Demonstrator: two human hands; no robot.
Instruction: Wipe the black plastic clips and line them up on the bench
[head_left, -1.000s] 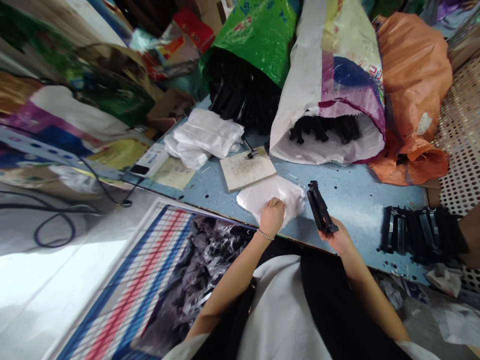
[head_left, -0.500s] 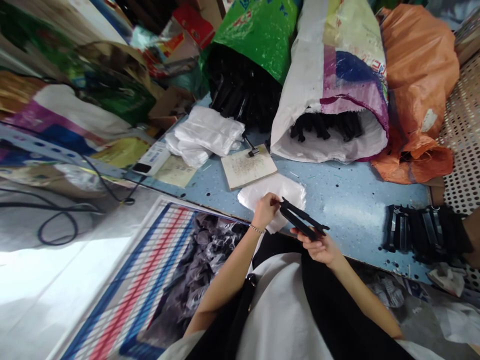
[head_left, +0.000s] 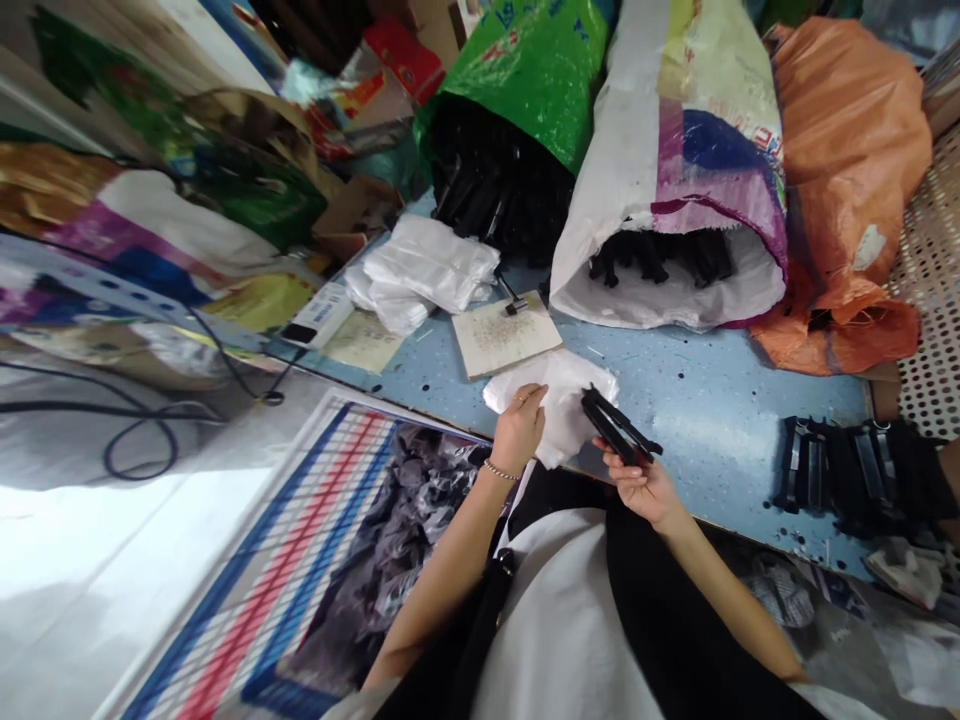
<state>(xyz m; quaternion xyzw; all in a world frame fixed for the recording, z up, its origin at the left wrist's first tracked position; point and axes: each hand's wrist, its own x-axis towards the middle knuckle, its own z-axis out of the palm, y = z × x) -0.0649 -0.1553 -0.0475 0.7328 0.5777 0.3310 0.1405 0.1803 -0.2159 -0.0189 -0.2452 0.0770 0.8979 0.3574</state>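
Note:
My right hand (head_left: 639,486) holds a long black plastic part (head_left: 619,427) just above the near edge of the blue table (head_left: 712,400), its far end pointing at a clear plastic bag (head_left: 559,400). My left hand (head_left: 517,428) pinches the near side of that bag, fingers closed on the film. The bag lies on top of a small pile of similar bags at the table's front.
Woven sacks full of black parts lie open at the back: a green one (head_left: 525,90), a white one (head_left: 675,200). An orange sack (head_left: 847,180) is at right. A row of black parts (head_left: 847,465), a cardboard pad (head_left: 506,335), folded white bags (head_left: 427,265), and a striped sack (head_left: 322,560) of bagged parts lie nearby.
My right hand lifted the black part off the table and swung it left toward the bag. My left hand went from resting flat on the bag to pinching its edge.

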